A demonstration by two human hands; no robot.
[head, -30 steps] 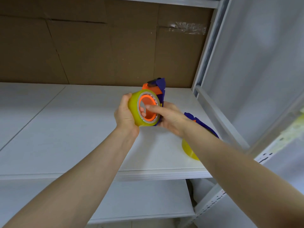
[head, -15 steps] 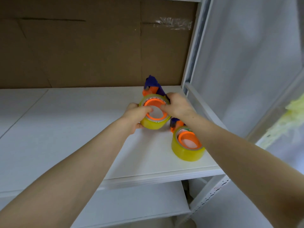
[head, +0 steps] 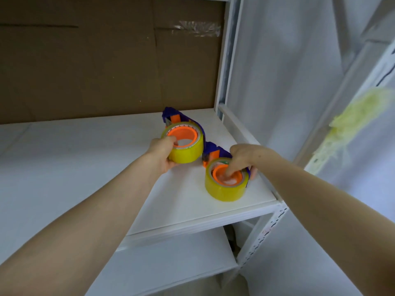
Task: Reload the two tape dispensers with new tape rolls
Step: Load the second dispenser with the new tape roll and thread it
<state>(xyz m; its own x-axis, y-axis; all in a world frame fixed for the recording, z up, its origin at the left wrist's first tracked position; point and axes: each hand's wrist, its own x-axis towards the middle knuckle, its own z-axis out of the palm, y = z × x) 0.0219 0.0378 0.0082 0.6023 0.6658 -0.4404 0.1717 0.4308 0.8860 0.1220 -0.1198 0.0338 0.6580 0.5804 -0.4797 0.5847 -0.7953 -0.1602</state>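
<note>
Two blue-and-orange tape dispensers lie flat on the white shelf (head: 85,167), each carrying a yellow tape roll on an orange hub. The far dispenser (head: 183,144) is gripped by my left hand (head: 164,154), thumb over the roll's rim and fingers under its side. The near dispenser (head: 226,184) sits by the shelf's right front corner. My right hand (head: 241,159) grips it, fingers reaching down into the orange hub and the thumb around the blue body behind.
Brown cardboard (head: 106,60) backs the shelf. A white upright post (head: 226,60) stands at the shelf's right end, and a lower shelf (head: 171,259) lies below. A pale yellow fuzzy thing (head: 352,124) hangs at the right.
The dispenser I held up in both hands now lies on the shelf in my left hand. My right hand has left it and taken hold of the near dispenser.
</note>
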